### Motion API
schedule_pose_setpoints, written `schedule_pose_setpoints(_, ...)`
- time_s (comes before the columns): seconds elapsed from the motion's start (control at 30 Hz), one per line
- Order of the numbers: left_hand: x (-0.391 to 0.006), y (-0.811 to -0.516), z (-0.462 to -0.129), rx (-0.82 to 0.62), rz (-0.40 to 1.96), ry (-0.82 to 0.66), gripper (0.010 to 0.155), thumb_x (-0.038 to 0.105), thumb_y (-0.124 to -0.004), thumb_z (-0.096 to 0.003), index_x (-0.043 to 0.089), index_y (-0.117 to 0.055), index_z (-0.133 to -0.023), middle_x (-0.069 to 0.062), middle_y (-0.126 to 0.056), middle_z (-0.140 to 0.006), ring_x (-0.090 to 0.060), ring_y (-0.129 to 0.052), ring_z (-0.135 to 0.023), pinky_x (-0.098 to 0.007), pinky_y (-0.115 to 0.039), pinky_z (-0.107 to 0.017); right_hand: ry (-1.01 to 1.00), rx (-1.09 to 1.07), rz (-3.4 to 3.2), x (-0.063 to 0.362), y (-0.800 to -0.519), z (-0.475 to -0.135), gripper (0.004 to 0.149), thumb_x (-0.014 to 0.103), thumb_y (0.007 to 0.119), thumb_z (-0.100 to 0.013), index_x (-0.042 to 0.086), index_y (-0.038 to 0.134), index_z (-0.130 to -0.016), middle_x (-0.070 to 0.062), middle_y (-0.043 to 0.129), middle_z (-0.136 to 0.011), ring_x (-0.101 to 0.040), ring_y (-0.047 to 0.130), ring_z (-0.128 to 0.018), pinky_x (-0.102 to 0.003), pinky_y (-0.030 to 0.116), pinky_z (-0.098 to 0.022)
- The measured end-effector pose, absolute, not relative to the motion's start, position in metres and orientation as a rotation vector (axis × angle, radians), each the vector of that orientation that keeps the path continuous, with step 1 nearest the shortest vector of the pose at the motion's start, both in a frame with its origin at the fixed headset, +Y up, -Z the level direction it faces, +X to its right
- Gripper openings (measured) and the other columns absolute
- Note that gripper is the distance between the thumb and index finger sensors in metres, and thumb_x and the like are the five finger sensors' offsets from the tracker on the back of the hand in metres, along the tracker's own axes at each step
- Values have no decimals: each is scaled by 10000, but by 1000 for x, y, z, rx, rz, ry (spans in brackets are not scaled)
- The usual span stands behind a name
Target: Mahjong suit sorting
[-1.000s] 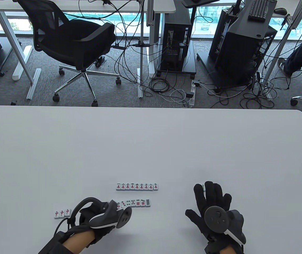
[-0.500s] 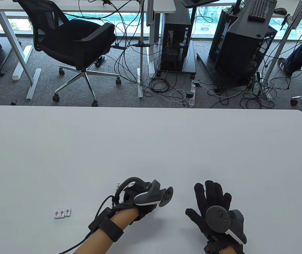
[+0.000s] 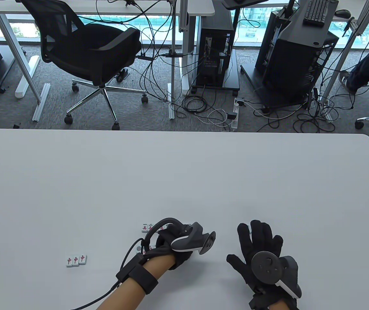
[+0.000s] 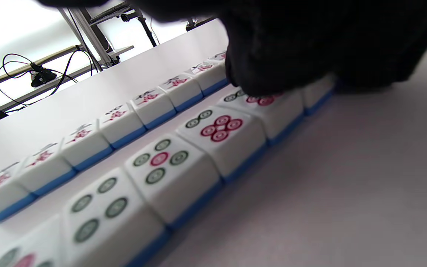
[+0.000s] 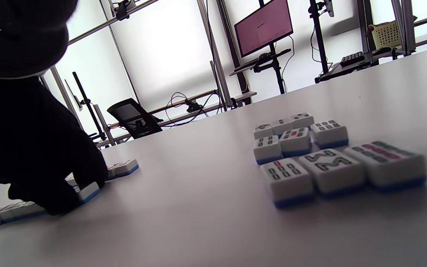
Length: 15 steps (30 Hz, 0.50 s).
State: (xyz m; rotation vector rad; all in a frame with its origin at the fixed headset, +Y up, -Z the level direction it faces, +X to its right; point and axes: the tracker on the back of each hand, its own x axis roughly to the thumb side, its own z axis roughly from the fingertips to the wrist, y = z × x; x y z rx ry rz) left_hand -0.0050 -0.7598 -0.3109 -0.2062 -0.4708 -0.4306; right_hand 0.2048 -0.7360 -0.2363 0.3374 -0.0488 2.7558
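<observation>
Two rows of white, blue-backed mahjong tiles lie near the front edge. In the left wrist view the circle row (image 4: 172, 174) runs in front of the character row (image 4: 121, 126). My left hand (image 3: 171, 237) covers most of both rows in the table view; only the left end of the character row (image 3: 145, 227) shows. Its gloved fingers (image 4: 272, 55) rest on the right end of the circle row. My right hand (image 3: 257, 239) lies flat with fingers spread. A loose cluster of bamboo tiles (image 5: 302, 155) lies ahead of it, hidden in the table view.
Three red dragon tiles (image 3: 76, 260) sit in a short row at the front left. The white table (image 3: 184, 177) stretches wide behind the tiles. An office chair (image 3: 87, 55), cables and computer stands are on the floor beyond it.
My left hand has moved from the left end of the circle row to its right end and now covers both rows. My right hand has stayed in place.
</observation>
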Motion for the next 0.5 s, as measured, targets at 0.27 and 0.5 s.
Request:
schedule_pose_setpoints(0.27,-21,-748,-298,-115,-425,-503,725,640,-835,-251,245,-795,-858,154,-1009,-483,-88,-994,-208,-360,-867,-281,-49,331,2765,205,-736,-236,833,631,583,-466,328,87,-1063,-128,14,-1134,-433,14,-1016,-743,134,-685)
schedule_pose_setpoints(0.5,-79,-717,-281,-139,-359,-441,862,671,-826,-243,328,-605,-1002,89,-814,-973,-182,-954,-791,-522,-751,-618,-45,322,2778,206,-736,-237,832,631,583,-465,325,94,-1064,-131,19,-1134,-435,19,-1015,-744,138,-683)
